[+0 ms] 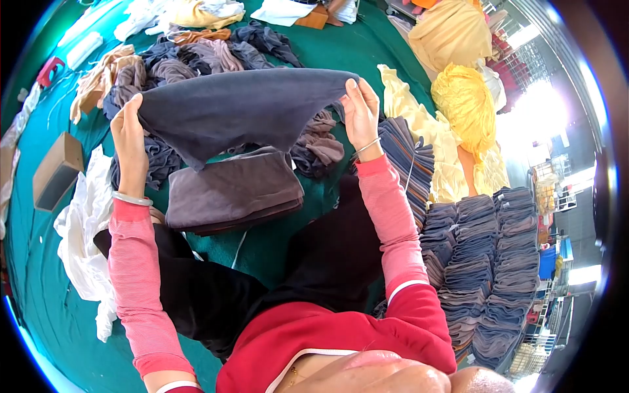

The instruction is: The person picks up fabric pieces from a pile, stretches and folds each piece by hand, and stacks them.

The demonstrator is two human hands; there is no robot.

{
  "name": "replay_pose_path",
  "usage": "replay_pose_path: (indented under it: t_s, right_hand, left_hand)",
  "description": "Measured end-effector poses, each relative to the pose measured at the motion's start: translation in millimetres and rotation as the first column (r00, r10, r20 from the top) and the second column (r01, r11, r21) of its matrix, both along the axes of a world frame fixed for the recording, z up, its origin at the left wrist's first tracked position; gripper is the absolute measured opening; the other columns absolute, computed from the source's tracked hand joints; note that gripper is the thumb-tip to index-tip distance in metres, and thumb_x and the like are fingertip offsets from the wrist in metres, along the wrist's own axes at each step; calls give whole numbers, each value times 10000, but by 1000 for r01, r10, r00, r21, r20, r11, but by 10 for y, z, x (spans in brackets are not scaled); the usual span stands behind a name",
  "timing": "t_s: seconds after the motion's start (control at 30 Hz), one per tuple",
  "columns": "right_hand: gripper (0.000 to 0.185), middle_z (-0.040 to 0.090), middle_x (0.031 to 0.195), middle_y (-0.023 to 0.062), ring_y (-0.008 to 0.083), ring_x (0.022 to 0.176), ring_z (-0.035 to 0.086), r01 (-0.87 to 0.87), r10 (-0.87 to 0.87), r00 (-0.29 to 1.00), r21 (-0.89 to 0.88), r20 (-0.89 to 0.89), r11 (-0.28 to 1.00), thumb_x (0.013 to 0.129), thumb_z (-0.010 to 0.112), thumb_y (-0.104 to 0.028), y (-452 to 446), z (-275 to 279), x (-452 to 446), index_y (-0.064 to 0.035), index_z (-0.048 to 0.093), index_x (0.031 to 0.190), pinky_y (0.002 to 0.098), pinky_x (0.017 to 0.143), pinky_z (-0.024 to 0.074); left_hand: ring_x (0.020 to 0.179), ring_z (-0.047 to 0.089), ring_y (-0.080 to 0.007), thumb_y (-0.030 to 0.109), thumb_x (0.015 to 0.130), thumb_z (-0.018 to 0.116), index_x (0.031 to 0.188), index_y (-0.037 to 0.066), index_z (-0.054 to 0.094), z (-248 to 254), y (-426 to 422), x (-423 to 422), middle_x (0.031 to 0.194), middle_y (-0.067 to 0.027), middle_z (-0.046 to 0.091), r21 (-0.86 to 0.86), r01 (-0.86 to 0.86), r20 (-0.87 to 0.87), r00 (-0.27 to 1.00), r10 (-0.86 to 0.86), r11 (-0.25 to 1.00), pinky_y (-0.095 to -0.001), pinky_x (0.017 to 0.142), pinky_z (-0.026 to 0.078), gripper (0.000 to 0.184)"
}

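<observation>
A dark grey cloth (236,108) is stretched wide in the air between my two hands. My left hand (130,134) pinches its left corner, and my right hand (360,114) pinches the right corner. The cloth's lower edge sags, with one point hanging near the left. Just below it, a folded stack of grey-brown and darker cloths (232,193) lies in front of my legs. Behind the raised cloth is a loose heap of grey, navy and brown garments (177,65), partly hidden by it.
Tall rows of folded dark cloths (465,262) stand at the right, near yellow fabric (465,105). White fabric (85,229) and a cardboard box (59,171) are at the left, on the green sheet (33,262). Part of another person's hand (337,10) shows at the top.
</observation>
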State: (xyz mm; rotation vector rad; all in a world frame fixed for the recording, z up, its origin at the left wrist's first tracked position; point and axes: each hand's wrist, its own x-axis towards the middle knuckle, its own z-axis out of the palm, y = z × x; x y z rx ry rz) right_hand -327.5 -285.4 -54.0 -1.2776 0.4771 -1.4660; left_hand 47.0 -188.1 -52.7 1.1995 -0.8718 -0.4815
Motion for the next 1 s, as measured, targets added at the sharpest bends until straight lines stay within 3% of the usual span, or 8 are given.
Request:
replay_pose_path:
  t_s: [0.2,0.3,0.5,0.63,0.73,0.83,0.93,1.0]
  right_hand:
    - [61,554,868,-31,48,816,504,145,-158,982,-122,-105,982,911,538,-80,-47,-41,-25,-53,590,896,196,753,406]
    - [47,464,780,-64,31,753,439,262,-273,957,-105,-102,959,899,557,-71,13,33,58,-72,570,854,180,713,369]
    - [37,572,863,-45,36,805,511,72,-72,997,-26,-5,997,878,584,-65,11,50,-24,-76,614,898,189,694,400]
    - [80,639,904,7,91,811,590,1,-4,993,27,121,1000,864,595,-50,33,83,-34,-77,628,931,224,689,447]
    - [92,640,906,5,88,809,591,-2,-5,986,38,164,999,860,597,-44,-7,80,-40,-84,632,936,227,676,448]
    - [58,585,809,-36,60,719,516,75,-104,980,166,172,983,832,634,-50,-125,14,-52,-93,598,815,221,619,391]
    - [194,492,715,-71,40,664,444,136,-175,975,252,137,958,797,678,-68,-149,-8,41,-138,525,700,227,555,321]
    - [108,575,770,-44,66,658,492,70,-120,975,260,185,963,822,647,-70,-255,-107,-7,-112,574,754,239,563,367]
  left_hand:
    - [711,456,-82,280,930,440,912,-12,619,38,41,-138,856,-42,561,-39,-163,106,980,166,986,-228,631,364,342]
    - [797,472,-118,277,949,389,990,-4,594,-48,15,-22,1004,-83,539,50,-119,71,991,115,992,-251,694,379,350]
    - [988,543,-147,263,935,459,1089,26,579,-150,26,213,1090,-68,567,43,136,-92,987,-132,990,-275,863,414,307]
    - [923,581,-125,186,893,558,1080,-16,590,188,196,42,1033,-54,618,-62,435,-129,889,-440,898,-243,820,431,276]
    - [886,597,-124,180,877,587,1052,-27,603,298,191,-25,983,-43,644,-56,462,-181,867,-464,885,-244,823,435,271]
    - [853,572,-83,203,870,607,948,-25,650,279,136,-48,915,-22,640,39,227,152,961,-231,973,-211,785,425,245]
    - [803,528,-50,211,859,627,928,-33,653,-1,-16,219,848,6,618,106,-40,522,852,-21,994,-185,737,412,255]
    - [757,499,-36,214,846,644,928,-38,646,13,0,131,806,25,588,-47,25,347,938,-8,999,-177,694,400,265]
